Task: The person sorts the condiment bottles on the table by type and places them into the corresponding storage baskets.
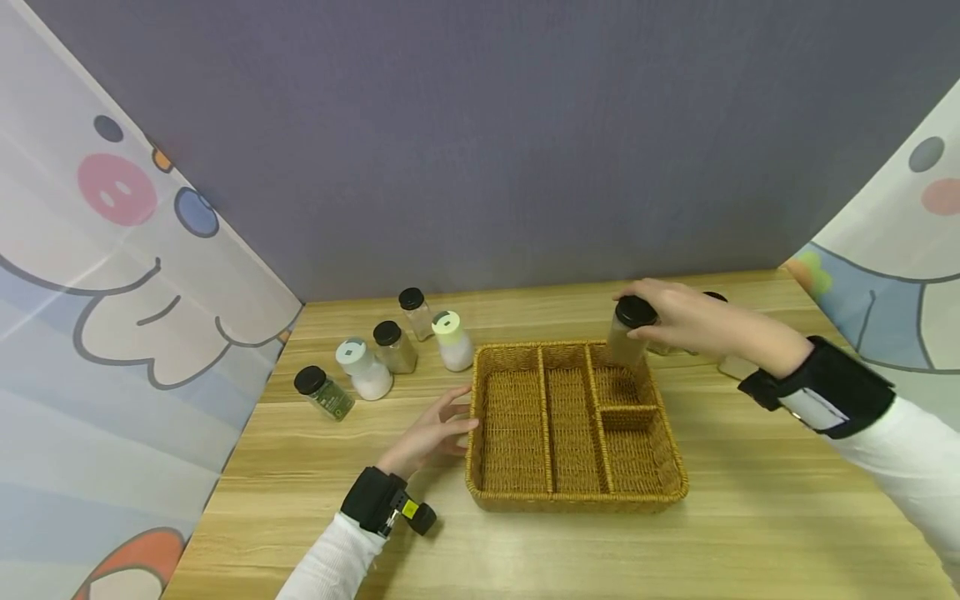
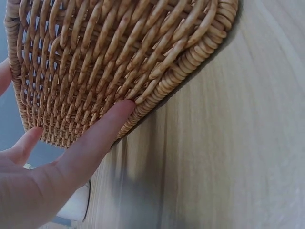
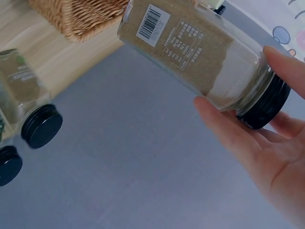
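A woven basket [image 1: 577, 502] with several compartments sits on the wooden table. My left hand [image 1: 431, 429] rests its extended fingers against the basket's outer left side; in the left wrist view one fingertip [image 2: 125, 106] touches the weave. Over the back right compartment, my right hand [image 1: 678, 312] grips a spice jar [image 1: 624, 348] by its upper part, near the black lid. The right wrist view shows brown powder in this jar [image 3: 190, 47] and a barcode label on its side. Whether the jar's base touches the basket floor I cannot tell.
Left of the basket stand a green-filled jar [image 1: 330, 398], a white-capped bottle [image 1: 369, 377], a yellow-capped bottle [image 1: 456, 348] and two black-lidded jars [image 1: 400, 354]. More black-lidded jars [image 3: 28, 90] stand to the right, partly hidden by my right arm. A grey wall [image 1: 525, 167] rises behind the table.
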### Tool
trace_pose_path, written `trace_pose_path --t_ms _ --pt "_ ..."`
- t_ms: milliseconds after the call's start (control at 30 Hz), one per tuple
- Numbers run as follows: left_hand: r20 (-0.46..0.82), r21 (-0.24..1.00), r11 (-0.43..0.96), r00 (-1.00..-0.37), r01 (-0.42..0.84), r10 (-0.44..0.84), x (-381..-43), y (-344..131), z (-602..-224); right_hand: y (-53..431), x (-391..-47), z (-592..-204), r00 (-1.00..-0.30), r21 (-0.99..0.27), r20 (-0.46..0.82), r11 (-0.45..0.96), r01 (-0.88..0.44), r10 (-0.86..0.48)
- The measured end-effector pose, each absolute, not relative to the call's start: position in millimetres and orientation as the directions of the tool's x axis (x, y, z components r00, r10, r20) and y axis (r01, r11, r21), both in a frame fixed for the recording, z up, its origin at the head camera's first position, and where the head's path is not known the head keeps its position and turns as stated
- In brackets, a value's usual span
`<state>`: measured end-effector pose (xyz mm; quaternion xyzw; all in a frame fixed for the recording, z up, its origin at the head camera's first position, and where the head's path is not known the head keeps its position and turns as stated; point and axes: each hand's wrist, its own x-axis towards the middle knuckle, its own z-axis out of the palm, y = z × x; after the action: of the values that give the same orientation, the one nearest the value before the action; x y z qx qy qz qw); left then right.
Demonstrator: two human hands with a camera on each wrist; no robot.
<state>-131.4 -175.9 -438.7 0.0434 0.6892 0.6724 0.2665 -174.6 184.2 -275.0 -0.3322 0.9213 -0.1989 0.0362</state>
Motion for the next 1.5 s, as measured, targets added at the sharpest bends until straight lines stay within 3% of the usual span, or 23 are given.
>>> trace_pose_path --t_ms 1000,1500 --pt "-0.297 0.954 0.099 -0.849 -0.282 0.437 -131.6 -177.0 -439.8 135.1 -199.8 -307.4 -0.681 -0.419 0.06 0.601 -0.68 -0.729" --pt "-0.293 0.956 0.113 -0.854 -0.271 0.43 -134.6 -179.9 -451.1 125.6 -204.8 -323.1 -0.675 -0.426 0.039 0.599 -0.678 -0.737"
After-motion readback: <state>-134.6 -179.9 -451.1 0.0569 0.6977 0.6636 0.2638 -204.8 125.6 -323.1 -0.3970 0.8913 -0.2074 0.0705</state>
